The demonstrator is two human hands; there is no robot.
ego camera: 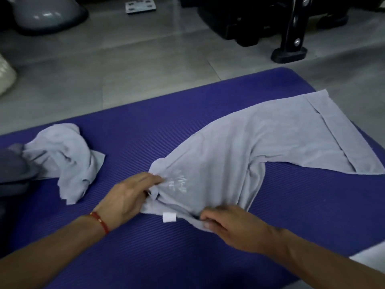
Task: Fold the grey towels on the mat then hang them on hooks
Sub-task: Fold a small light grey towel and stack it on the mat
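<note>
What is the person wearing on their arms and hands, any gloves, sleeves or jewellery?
No gloves and no sleeves show: both forearms are bare down to the picture's edge. The left hand has a thin red thread bracelet with a small gold-coloured bit round the wrist. The right hand wears nothing on hand or wrist, and no rings are visible on either.

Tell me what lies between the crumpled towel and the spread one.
Only bare purple mat separates the crumpled towel from the spread towel, in the head view.

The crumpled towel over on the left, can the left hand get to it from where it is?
Probably yes. The left hand holds the spread towel, and only bare purple mat lies between it and the crumpled towel. It would have to let go first.
</note>
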